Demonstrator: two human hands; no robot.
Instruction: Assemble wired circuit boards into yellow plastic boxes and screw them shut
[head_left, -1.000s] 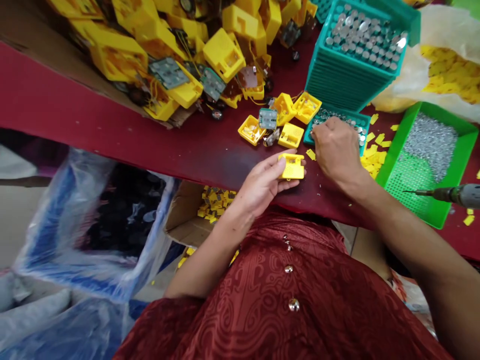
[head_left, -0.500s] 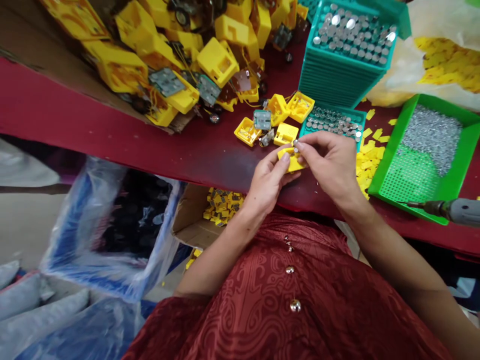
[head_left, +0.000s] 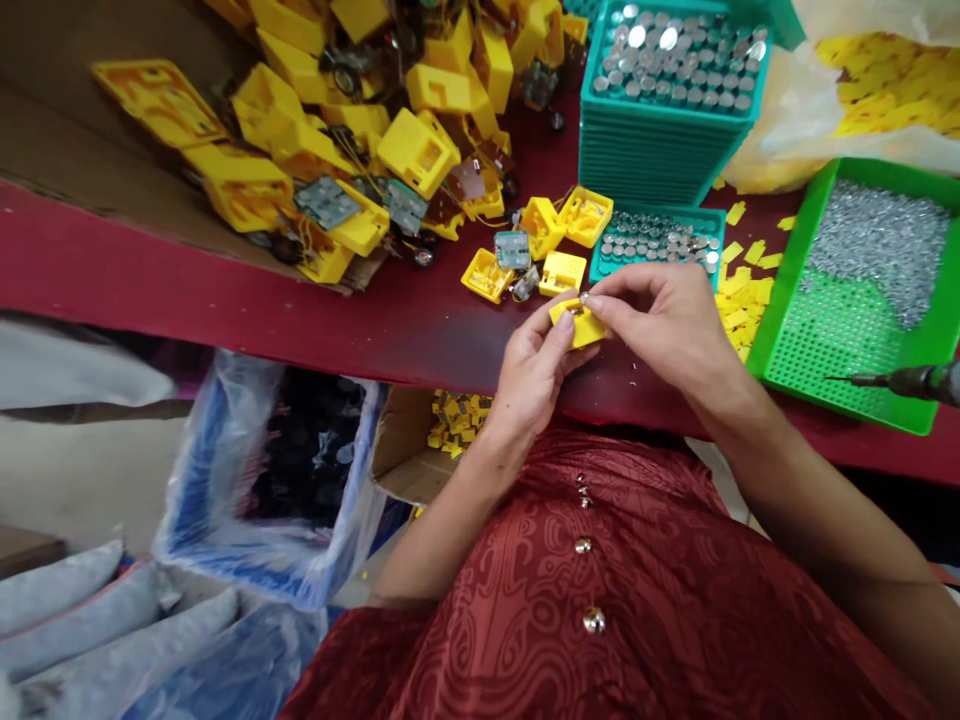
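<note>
While a red table crosses the view, two bare hands meet above its near edge. The right hand appears to pinch a tiny shiny metal piece at the top edge of a small yellow box, which the left hand grips between thumb and fingers. The box looks light, stiff and slightly slick, best held by its side walls, clear of its opening. The metal piece, probably hard and slippery, suits a rim grip. Fingers cover the box's underside and most of the piece, hiding its shape.
</note>
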